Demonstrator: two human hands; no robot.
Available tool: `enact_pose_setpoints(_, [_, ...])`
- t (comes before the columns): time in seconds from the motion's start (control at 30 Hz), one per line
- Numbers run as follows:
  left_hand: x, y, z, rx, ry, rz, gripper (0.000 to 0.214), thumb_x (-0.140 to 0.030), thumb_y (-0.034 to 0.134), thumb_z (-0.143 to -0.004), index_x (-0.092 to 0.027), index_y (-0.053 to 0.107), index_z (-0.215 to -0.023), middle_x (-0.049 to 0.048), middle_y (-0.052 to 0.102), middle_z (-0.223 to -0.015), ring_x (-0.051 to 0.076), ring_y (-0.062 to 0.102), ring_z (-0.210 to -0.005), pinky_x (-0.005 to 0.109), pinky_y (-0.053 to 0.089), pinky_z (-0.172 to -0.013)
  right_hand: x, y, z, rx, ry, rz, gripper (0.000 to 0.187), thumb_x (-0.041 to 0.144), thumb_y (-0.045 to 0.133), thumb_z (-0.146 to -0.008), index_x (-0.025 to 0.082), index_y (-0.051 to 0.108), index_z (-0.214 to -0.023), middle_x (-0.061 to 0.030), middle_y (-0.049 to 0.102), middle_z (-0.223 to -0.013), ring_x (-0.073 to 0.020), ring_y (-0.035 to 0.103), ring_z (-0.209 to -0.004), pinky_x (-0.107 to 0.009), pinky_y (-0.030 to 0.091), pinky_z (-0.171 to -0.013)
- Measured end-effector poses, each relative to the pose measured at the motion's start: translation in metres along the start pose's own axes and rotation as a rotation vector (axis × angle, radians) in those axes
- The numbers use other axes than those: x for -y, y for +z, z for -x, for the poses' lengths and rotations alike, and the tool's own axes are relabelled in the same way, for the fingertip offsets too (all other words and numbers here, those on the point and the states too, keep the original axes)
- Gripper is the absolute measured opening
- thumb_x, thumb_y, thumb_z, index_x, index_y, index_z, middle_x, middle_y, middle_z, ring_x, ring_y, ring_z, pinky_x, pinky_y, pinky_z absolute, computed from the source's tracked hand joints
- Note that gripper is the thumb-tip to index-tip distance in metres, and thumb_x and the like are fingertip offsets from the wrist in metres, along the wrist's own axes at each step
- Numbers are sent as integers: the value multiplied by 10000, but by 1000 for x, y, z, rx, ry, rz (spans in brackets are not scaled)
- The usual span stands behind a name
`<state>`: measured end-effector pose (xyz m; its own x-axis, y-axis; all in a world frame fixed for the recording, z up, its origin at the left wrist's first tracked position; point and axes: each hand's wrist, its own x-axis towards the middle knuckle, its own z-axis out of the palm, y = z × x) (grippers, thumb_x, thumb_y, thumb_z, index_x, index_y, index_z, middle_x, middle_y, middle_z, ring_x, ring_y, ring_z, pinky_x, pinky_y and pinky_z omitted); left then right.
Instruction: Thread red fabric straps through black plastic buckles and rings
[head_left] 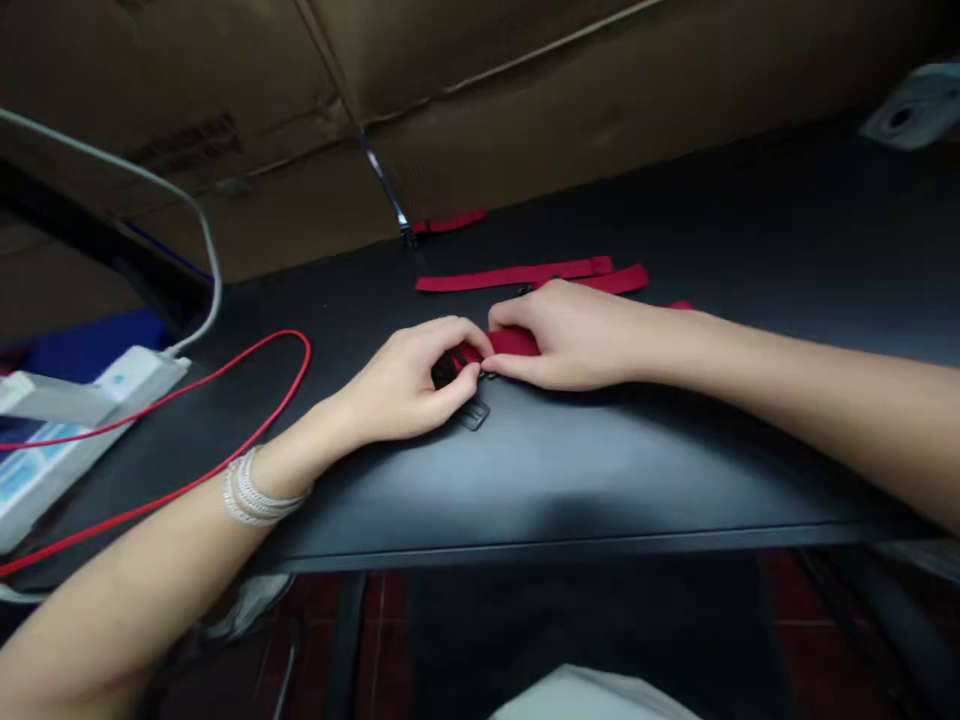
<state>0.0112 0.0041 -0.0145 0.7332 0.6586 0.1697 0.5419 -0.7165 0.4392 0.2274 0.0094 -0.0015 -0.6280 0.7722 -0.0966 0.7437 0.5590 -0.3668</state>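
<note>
Just above the black table, my left hand [409, 382] and my right hand [574, 335] meet with their fingertips together. A red strap [516, 343] runs between them, and both hands pinch it. Small black fittings show at the left fingers. Below those fingers a black slide buckle [472, 413] with a rectangular frame rests at the table surface. My fingers hide how the strap and the fittings join. Behind my right hand lie a flat red strap [502, 279] and another red strap [619, 280], partly covered by the hand.
A further red strap [454, 221] with a dark clip lies by the cardboard [525, 130] at the back. On the left are a white power strip [142, 375], a grey cable [196, 205] and a looped red cable [289, 395]. The table edge [562, 545] runs in front.
</note>
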Motion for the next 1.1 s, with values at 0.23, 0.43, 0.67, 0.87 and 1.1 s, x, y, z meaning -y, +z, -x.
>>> enact_pose_setpoints(0.23, [-2,-2,0,34,-4,-30,171,-202,541,-911,-152,657,-1026,32,721,-1002,135,665,-895,219,487,-836,-3,4,-2,-22,-13,-9,341,472,531,-912,183,681,-1014,-52,682,-851,-120,478,-657,-245,243,-633])
enact_pose_setpoints(0.43, [-2,-1,2,30,17,-24,167,-174,549,-916,-140,660,-1036,17,715,-996,111,658,-889,187,474,-816,-5,6,-4,-34,-11,11,343,468,558,-911,174,694,-1026,-50,674,-835,-109,466,-650,-246,242,-639])
enact_pose_setpoints(0.67, [-2,-2,1,30,15,-33,174,-174,553,-918,-133,663,-1046,20,715,-1005,111,657,-900,186,468,-832,-4,5,-3,-38,-16,-1,336,457,566,-916,173,700,-1036,-46,679,-854,-109,476,-661,-250,253,-644])
enact_pose_setpoints(0.87, [-2,-3,1,33,20,-24,171,-169,549,-918,-130,661,-1041,23,713,-1012,112,656,-911,185,468,-841,-4,5,-3,-33,-11,13,344,455,580,-915,165,704,-1055,-48,687,-859,-110,486,-660,-252,254,-655])
enact_pose_setpoints(1.1, [-3,-2,0,32,8,-25,176,-177,550,-916,-134,664,-1044,24,716,-1003,116,658,-897,192,471,-833,-4,5,-2,-34,-16,6,320,430,578,-920,162,703,-1041,-48,685,-866,-105,481,-661,-250,250,-652])
